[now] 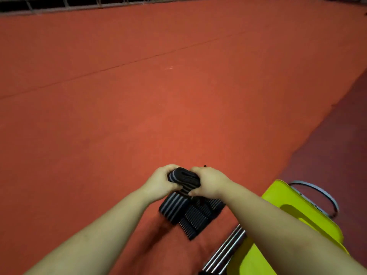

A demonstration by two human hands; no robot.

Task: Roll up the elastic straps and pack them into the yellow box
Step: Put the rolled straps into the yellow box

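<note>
A black elastic strap with grey stripes [183, 178] is partly wound into a roll, held between both hands above the red floor. My left hand [161, 181] grips the roll's left end, and my right hand [208, 182] grips its right end, thumb pinching underneath. The strap's loose tail [174, 210] hangs down from the roll and lies folded on the floor below my hands. The yellow box [286, 213] stands at the lower right, partly hidden by my right forearm.
Shiny metal bars [224, 253] run along the yellow box's left side. A grey curved metal handle [321, 195] sticks out behind the box. A red mat [158, 96] covers the floor ahead; a darker strip [341, 139] lies right, and a railing [59, 4] crosses the top.
</note>
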